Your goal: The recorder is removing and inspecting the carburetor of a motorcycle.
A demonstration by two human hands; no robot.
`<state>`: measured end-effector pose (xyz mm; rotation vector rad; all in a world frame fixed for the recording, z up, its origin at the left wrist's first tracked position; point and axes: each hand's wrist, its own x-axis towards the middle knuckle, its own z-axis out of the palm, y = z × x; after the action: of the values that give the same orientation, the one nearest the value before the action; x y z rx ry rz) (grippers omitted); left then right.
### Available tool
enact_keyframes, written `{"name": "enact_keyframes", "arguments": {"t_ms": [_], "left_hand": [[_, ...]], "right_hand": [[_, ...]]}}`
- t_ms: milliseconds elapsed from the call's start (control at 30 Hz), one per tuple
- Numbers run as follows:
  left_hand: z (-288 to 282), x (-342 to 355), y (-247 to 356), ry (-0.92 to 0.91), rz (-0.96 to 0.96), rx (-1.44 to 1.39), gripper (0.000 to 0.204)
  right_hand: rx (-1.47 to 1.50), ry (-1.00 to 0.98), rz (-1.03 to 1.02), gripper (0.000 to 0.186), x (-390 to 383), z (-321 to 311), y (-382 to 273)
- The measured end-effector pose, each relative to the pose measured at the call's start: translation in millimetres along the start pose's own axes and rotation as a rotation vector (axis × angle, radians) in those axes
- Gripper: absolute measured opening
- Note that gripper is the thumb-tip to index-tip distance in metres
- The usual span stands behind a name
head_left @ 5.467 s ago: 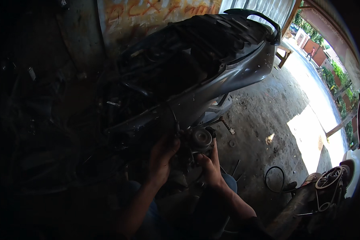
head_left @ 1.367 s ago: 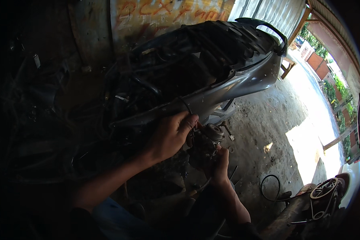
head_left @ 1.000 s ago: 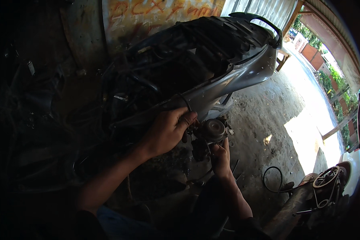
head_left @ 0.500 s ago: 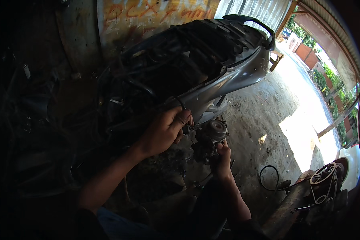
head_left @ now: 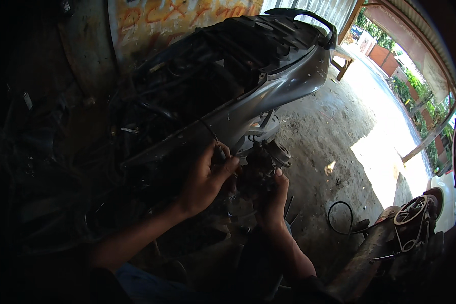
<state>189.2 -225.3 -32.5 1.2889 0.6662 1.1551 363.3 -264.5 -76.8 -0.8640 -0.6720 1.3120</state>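
Note:
A dark metal carburetor (head_left: 260,164) with a round, paler cap sits in my right hand (head_left: 274,200), its thumb pressed against the near side. Just left of it, my left hand (head_left: 205,180) is closed, thumb against fingers, on a thin black cable (head_left: 211,131). This cable comes down over the side of a partly stripped scooter (head_left: 283,86) with grey side panels. The cable's lower end is hidden by my fingers, close beside the carburetor. Shadow hides the carburetor's underside.
At lower right lies an air compressor tank (head_left: 357,261) with a belt pulley (head_left: 410,210). A black hose (head_left: 350,213) loops over the concrete floor (head_left: 314,147). Beyond the scooter's tail stand a wooden bench (head_left: 343,66) and a painted metal wall (head_left: 175,23).
The carburetor has tilted in my right hand, its round cap now turned more to the right. My left hand keeps its hold on the cable. The whole view has shifted slightly.

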Motion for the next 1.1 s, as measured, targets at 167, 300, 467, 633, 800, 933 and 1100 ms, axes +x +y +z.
{"name": "enact_keyframes", "arguments": {"t_ms": [167, 300, 467, 633, 800, 933, 1100], "left_hand": [[6.2, -11.3, -11.6, 0.036, -0.042, -0.031, 0.032], [13.7, -18.1, -7.7, 0.186, -0.021, -0.007, 0.032], [19.4, -15.1, -1.9, 0.126, 0.212, 0.492, 0.019], [23.3, -14.5, 4.0, -0.006, 0.233, 0.689, 0.02], [22.5, -8.9, 12.1, 0.025, 0.492, 1.076, 0.022], [21.5, -9.6, 16.2, 0.039, 0.567, 1.053, 0.015], [22.0, -9.4, 18.6, 0.016, 0.587, 0.993, 0.009]], "right_hand": [[0.087, -0.028, -0.005, 0.074, -1.3, -10.5, 1.1], [-0.112, 0.048, -0.151, 0.094, -4.0, -10.6, 6.0], [-0.315, 0.234, -0.381, 0.086, -2.5, -10.3, 12.9], [-0.369, 0.355, -0.383, 0.102, -0.5, -15.5, 8.2], [-0.332, 0.28, -0.376, 0.1, -1.5, -9.7, 3.5], [-0.39, 0.381, -0.371, 0.096, -3.3, -6.2, -0.9], [-0.333, 0.353, -0.371, 0.091, -0.2, -2.8, -11.8]]}}
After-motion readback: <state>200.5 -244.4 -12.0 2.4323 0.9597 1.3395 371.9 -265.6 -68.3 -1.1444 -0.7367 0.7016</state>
